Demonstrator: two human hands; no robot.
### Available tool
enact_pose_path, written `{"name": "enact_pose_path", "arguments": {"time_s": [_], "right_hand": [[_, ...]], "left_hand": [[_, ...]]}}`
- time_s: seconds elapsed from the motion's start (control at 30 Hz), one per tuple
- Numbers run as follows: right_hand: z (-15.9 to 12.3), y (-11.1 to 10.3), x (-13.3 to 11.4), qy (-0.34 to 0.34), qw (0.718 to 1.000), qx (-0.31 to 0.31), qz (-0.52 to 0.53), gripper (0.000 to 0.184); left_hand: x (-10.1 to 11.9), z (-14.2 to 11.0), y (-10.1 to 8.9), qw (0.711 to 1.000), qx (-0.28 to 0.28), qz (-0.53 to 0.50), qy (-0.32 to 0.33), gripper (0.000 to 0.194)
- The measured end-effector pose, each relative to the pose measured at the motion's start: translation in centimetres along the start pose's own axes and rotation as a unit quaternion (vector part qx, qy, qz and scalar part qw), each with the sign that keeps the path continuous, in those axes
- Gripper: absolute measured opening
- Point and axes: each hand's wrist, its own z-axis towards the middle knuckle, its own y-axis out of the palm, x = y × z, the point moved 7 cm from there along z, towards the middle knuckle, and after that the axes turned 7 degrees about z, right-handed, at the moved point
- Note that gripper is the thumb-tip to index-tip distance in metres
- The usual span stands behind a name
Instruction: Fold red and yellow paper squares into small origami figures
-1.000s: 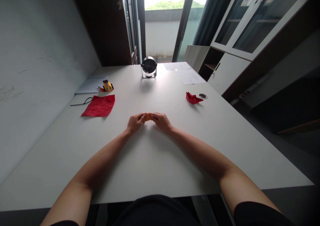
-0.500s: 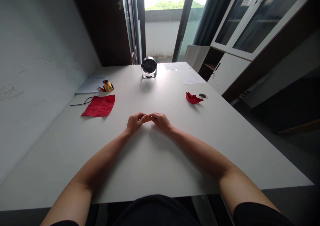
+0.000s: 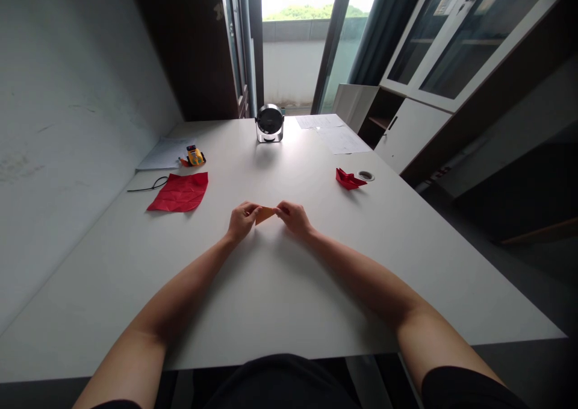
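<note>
Between my two hands is a small piece of folded orange paper (image 3: pixel 264 215), its visible part shaped like a triangle with one corner pointing down. My left hand (image 3: pixel 244 219) pinches its left side between thumb and fingers. At the upper right corner, the fingertips of my right hand (image 3: pixel 292 217) are closed on the paper. Both hands are just over the middle of the white table (image 3: pixel 280 294). A creased red paper sheet (image 3: pixel 179 192) lies to the left, and a folded red paper boat (image 3: pixel 350 179) rests on the right.
A round black device on a metal stand (image 3: pixel 270 123) is at the back. On the left are a yellow toy vehicle (image 3: pixel 195 155), a black cable tie (image 3: pixel 149 187) and papers (image 3: pixel 162 153). A cable-hole ring (image 3: pixel 365 175) and white sheets (image 3: pixel 341 138) are on the right.
More of the orange paper now shows, as a triangle between my hands. My right hand has shifted slightly right, to the paper's corner. The things around have stayed in place.
</note>
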Motion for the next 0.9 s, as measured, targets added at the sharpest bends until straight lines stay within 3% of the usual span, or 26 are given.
{"name": "enact_pose_path", "arguments": {"time_s": [0.3,0.4,0.53,0.73,0.9], "right_hand": [[0.0,-0.2,0.7,0.042,0.995,0.023,0.089,0.043],[0.1,0.3,1.0,0.054,0.990,-0.002,0.133,0.041],[0.0,1.0,1.0,0.049,0.990,-0.040,0.127,0.042],[-0.2,0.6,0.6,0.039,0.992,-0.018,0.119,0.043],[-0.2,0.8,0.3,0.027,0.992,-0.024,0.121,0.040]], "left_hand": [[-0.7,-0.2,1.0,0.996,-0.036,-0.075,-0.037,0.027],[-0.7,-0.2,1.3,0.989,-0.043,-0.134,-0.048,0.029],[-1.1,0.0,1.5,0.981,-0.052,-0.173,-0.069,0.033],[-0.7,0.1,1.5,0.987,-0.066,-0.136,-0.047,0.029],[-0.5,-0.1,1.9,0.970,-0.085,-0.218,-0.073,0.030]]}}
